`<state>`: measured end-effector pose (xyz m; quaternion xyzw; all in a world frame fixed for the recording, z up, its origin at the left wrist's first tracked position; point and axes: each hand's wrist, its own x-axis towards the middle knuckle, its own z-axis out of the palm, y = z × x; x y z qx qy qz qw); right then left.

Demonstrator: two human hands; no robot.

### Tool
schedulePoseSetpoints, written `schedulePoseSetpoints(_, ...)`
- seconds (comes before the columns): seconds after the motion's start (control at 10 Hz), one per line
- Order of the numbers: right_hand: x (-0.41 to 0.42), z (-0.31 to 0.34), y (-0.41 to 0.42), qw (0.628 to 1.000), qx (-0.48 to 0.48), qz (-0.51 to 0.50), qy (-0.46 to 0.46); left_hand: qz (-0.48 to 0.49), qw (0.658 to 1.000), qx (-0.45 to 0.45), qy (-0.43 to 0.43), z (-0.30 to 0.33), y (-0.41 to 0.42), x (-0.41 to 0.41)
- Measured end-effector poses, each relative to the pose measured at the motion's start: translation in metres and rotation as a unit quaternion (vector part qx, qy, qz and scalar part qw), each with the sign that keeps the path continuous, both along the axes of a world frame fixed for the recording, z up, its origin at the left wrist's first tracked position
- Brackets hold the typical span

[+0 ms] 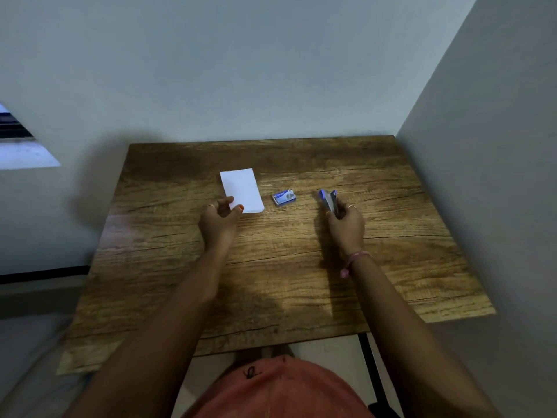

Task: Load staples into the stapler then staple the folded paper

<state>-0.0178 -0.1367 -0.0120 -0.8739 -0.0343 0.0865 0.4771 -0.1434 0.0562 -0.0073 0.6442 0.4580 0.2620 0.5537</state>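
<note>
Gripping the blue stapler point(328, 200) right of center, the right hand point(346, 226) holds it upright above the wooden table point(407, 236). At frame center lies the small blue staple box point(283, 197), and just left of it the left hand point(219, 218) pinches the near corner of the folded white paper point(242, 190).

Small blue staple box point(283, 197) on table point(391, 236): white printed label on top face, letters too small and blurred, cannot read
Orange garment point(280, 390) at bottom edge: small dark handwritten-like mark, looks as loop or letter, not legible
No other text, number or brand readable
</note>
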Motion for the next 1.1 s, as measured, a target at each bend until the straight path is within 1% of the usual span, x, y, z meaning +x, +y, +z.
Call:
schedulePoseSetpoints(0.1, 0.002, -0.008, 0.006, 0.997, -0.047, -0.025, -0.058, -0.032, 0.998, 0.05, 0.037, -0.012, 0.005, -0.003)
schedulePoseSetpoints(0.2, 0.007, -0.01, 0.014, 0.996, -0.044, -0.029, -0.078, -0.07, 0.987, 0.119, 0.082, -0.022, 0.006, -0.004)
schedulePoseSetpoints(0.3, 0.013, -0.009, 0.021, 0.996, -0.027, -0.042, -0.068, -0.077, 0.97, 0.185, 0.135, -0.027, 0.006, -0.001)
schedulePoseSetpoints(0.4, 0.016, -0.009, 0.026, 0.996, -0.027, -0.05, -0.062, -0.08, 0.962, 0.214, 0.149, -0.029, 0.007, -0.001)
schedulePoseSetpoints(0.6, 0.023, -0.005, 0.036, 0.996, -0.052, -0.064, -0.029, -0.087, 0.962, 0.224, 0.131, -0.032, 0.009, -0.003)
schedulePoseSetpoints(0.8, 0.021, -0.011, 0.034, 0.994, -0.07, -0.05, -0.059, -0.072, 0.974, 0.19, 0.101, -0.033, 0.011, -0.006)
schedulePoseSetpoints(1.0, 0.008, -0.015, 0.027, 0.996, -0.043, -0.045, -0.068, -0.063, 0.98, 0.175, 0.068, -0.03, 0.007, -0.008)
schedulePoseSetpoints(1.1, 0.003, -0.013, 0.026, 0.996, -0.048, -0.039, -0.068, -0.07, 0.98, 0.182, 0.041, -0.029, 0.004, -0.009)
